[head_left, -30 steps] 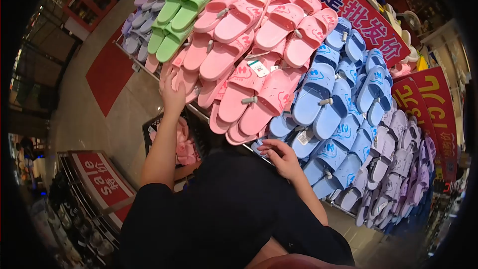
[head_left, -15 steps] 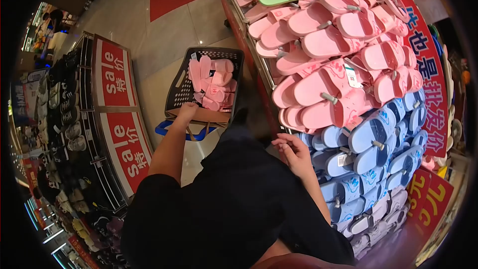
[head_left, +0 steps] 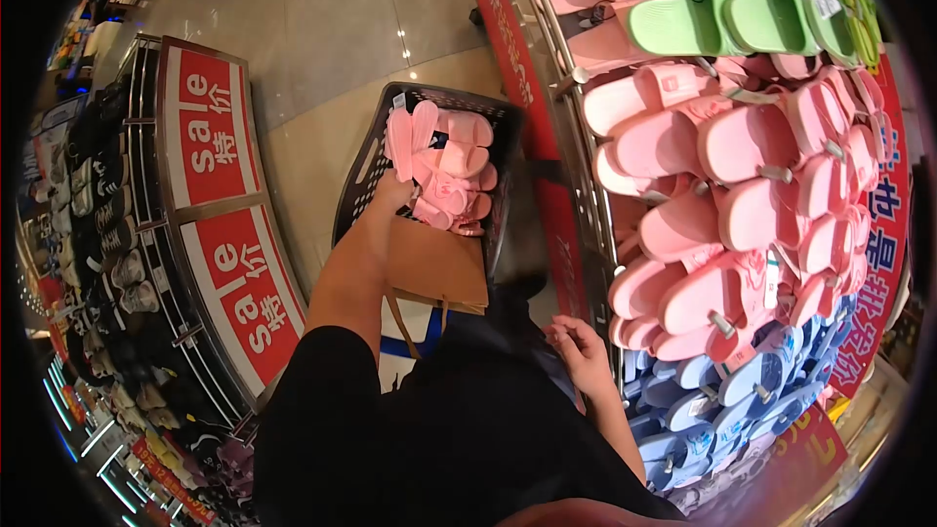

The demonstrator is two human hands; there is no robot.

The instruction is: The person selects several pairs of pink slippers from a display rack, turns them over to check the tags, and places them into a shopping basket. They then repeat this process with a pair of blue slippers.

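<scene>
My left hand reaches down into a dark plastic basket on the floor and touches the pile of pink slippers inside it; its fingertips are hidden among the slippers. My right hand hovers by the metal edge of the display rack, fingers loosely curled and apart, holding nothing. It is close to the lowest pink slippers and the blue slippers on the rack. My dark sleeves fill the bottom of the view.
The sloped rack at right carries rows of green slippers, then pink, then blue. A brown paper bag leans against the basket. Red "sale" signs and shelves of dark shoes stand at left, across a tiled aisle.
My view has swung from the rack down to the floor. My left hand left the pink slippers on the rack, dropped to the basket and now reaches into it. My right hand stayed by the rack edge.
</scene>
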